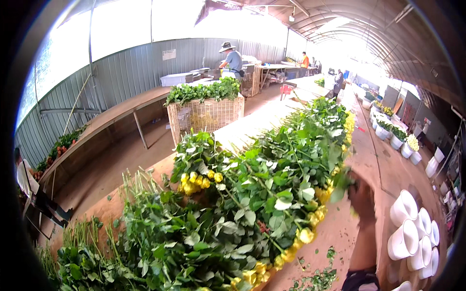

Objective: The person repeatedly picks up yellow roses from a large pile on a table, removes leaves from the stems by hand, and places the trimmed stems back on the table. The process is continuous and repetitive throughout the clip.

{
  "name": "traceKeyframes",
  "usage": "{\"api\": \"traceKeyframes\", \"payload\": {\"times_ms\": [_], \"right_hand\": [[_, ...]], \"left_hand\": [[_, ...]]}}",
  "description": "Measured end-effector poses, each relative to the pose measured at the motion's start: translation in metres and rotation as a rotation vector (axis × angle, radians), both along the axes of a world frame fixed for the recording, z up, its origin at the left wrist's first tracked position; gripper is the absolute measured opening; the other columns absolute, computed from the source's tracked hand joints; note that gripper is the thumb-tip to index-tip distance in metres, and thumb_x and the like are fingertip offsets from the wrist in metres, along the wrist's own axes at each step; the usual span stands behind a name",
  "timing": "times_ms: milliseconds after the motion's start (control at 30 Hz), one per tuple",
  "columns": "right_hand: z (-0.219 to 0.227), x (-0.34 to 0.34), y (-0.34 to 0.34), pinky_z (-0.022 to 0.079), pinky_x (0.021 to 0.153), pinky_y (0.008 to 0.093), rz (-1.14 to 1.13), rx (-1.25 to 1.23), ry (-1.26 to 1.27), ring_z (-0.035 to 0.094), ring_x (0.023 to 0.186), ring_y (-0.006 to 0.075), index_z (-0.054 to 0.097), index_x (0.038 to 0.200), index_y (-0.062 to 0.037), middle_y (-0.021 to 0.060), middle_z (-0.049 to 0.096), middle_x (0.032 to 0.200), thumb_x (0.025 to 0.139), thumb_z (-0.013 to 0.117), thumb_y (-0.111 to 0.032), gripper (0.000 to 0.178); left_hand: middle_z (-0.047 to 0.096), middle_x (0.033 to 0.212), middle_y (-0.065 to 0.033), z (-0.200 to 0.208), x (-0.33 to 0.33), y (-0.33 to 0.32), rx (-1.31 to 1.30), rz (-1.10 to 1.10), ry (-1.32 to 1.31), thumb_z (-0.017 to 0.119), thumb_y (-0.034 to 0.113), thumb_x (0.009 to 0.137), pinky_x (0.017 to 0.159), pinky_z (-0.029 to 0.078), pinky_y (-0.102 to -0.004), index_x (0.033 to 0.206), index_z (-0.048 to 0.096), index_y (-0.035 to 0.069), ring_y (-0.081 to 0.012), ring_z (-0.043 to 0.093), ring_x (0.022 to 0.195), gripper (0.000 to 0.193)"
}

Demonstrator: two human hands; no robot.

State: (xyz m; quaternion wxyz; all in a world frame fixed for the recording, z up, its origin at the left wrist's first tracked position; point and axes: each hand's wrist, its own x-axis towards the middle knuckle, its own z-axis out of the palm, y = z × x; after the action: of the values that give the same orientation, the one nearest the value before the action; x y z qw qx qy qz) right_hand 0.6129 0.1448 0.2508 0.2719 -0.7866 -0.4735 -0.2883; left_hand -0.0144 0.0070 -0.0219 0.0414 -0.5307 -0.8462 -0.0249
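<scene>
R hand point(361, 196) is blurred at the right edge of the rose pile point(272, 194); fingers can't be made out, so can't tell if open or closed, or if they grip anything. Hand sits right against the leaves and yellow blooms point(320, 194) on that side, apparently touching. Forearm runs down from it to the near edge of the frame. L hand not in view.

Pile lies along the long bench point(374, 160), stems to the left, yellow heads to the right, running from near to far. A second cluster of yellow heads point(199, 179) shows on the left of the pile, w/ cut stems sticking out at near left.

Right of the hand: white buckets point(412, 233) lying stacked on their sides. Far left: wicker crate point(206, 114) full of greens. Far back: a person in a hat point(232, 58) at a table. More buckets w/ flowers point(393, 131) line the far right.
</scene>
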Motion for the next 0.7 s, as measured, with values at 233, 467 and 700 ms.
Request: {"api": "traceKeyframes", "payload": {"times_ms": [233, 467, 700], "right_hand": [[0.017, 0.180, 0.138, 0.034, 0.080, 0.0533, -0.563, -0.287, -0.246, 0.046, 0.096, 0.0298, 0.043, 0.113, -0.0150, 0.0139, 0.042, 0.115, 0.077, 0.042, -0.016, 0.036], [-0.180, 0.168, 0.181, 0.044, 0.076, 0.0412, -0.312, -0.808, 0.394, 0.054, 0.090, 0.0349, 0.055, 0.097, -0.0091, 0.0170, 0.055, 0.101, 0.073, 0.049, -0.019, 0.027], [-0.150, 0.232, 0.175, 0.043, 0.061, 0.0435, 0.024, -0.097, -0.119, 0.053, 0.068, 0.0321, 0.049, 0.105, -0.0139, 0.0153, 0.055, 0.078, 0.069, 0.056, -0.022, 0.038]], "left_hand": [[0.048, 0.108, -0.0183, 0.001, 0.043, 0.035, -0.142, 0.042, -0.102, 0.053, 0.035, 0.072, 0.080, 0.038, -0.0430, 0.109, 0.050, 0.012, -0.0347, 0.045, 0.099, 0.043], [0.051, 0.103, -0.0152, -0.005, 0.058, 0.054, -0.231, 0.052, -0.196, 0.056, 0.030, 0.070, 0.079, 0.040, -0.0402, 0.107, 0.051, 0.011, -0.0331, 0.048, 0.094, 0.041], [0.055, 0.098, -0.0122, -0.035, -0.003, 0.019, -0.235, -0.107, -0.330, 0.060, 0.024, 0.068, 0.078, 0.041, -0.0374, 0.104, 0.052, 0.010, -0.0314, 0.051, 0.089, 0.040]]}}
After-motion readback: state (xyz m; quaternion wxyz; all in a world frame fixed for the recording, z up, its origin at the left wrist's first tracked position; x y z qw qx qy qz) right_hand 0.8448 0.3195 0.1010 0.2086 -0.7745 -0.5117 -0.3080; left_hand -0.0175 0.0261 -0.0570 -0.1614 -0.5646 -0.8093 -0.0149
